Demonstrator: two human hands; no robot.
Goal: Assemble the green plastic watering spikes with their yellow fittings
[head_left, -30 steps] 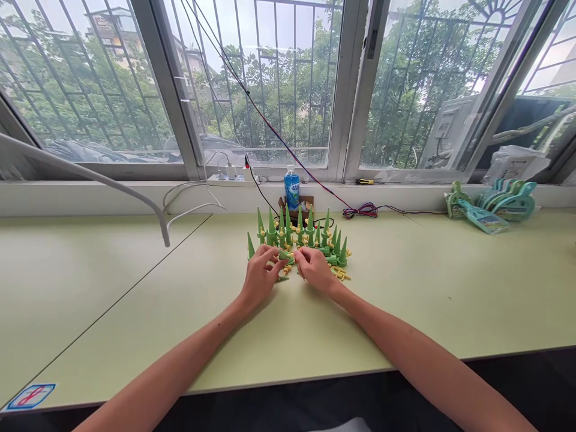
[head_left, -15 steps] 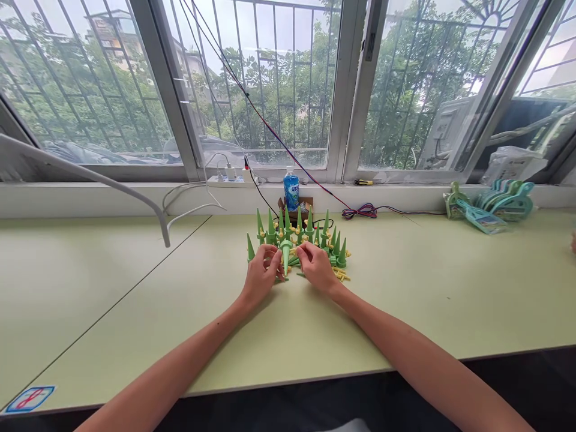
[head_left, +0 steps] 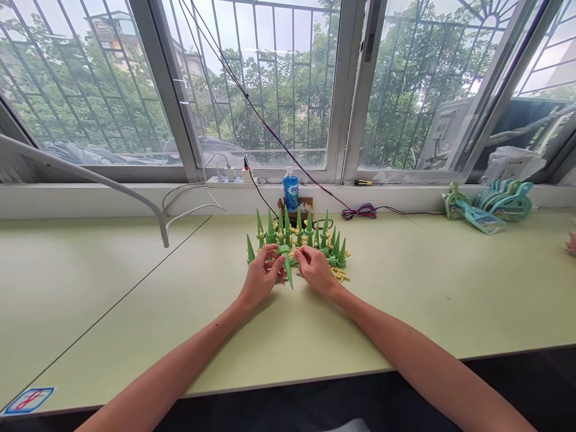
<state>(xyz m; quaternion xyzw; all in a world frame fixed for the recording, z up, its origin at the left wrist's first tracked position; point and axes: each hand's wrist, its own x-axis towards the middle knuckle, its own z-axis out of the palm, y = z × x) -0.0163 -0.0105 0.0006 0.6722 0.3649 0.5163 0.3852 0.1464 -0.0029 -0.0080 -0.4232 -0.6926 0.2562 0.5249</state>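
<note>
My left hand [head_left: 261, 275] is closed on a green plant-watering spike [head_left: 288, 267], gripping it near its wide collar. The spike's pointed end hangs down and leans right. Close by on the right, my right hand [head_left: 317, 270] has thumb and fingers pinched together. A bit of yellow shows by those fingertips, but what they hold is too small to make out. Just behind both hands, several green spikes [head_left: 308, 223] stand point-up, many with small yellow valves attached. Loose yellow valves [head_left: 341, 274] lie beside my right wrist. The hands partly hide more green pieces lying between them.
Behind the spikes, a blue liquid bottle [head_left: 291, 191] stands at a small cardboard box [head_left: 308, 203]. A coiled cable [head_left: 360, 211] lies along the wall. Teal and green plastic items [head_left: 490, 207] sit at the back right. A white curved bar [head_left: 135, 189] juts in from the left. Another person's hand [head_left: 571, 243] shows at the right edge.
The spike in my left hand has tilted, its tip swinging down and to the right. My right hand stays almost in place. More of the other person's hand shows at the right edge.
</note>
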